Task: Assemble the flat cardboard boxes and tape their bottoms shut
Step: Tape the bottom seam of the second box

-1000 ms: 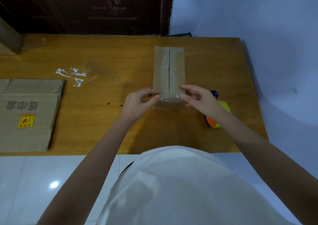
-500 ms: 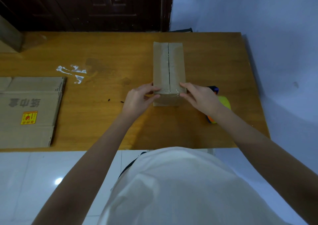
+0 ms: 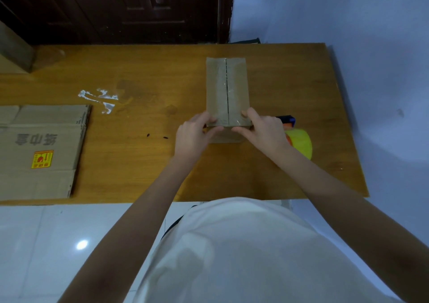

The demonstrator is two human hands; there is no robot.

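Observation:
An assembled brown cardboard box (image 3: 226,87) stands on the wooden table (image 3: 139,163) with its flaps on top and clear tape running along the centre seam. My left hand (image 3: 193,135) grips the box's near left corner, thumb on the front face and fingers on top. My right hand (image 3: 262,132) grips the near right corner the same way. A tape dispenser (image 3: 298,140) with a yellow roll lies on the table just right of my right hand, partly hidden by it.
A stack of flat cardboard boxes (image 3: 39,149) lies at the table's left front edge. Scraps of clear tape (image 3: 99,97) stick to the tabletop left of centre. A dark wooden door rises behind the table, a wall to the right.
Both hands have slid from the box's near top to its near corners, thumbs now on the front face. The box has not visibly moved.

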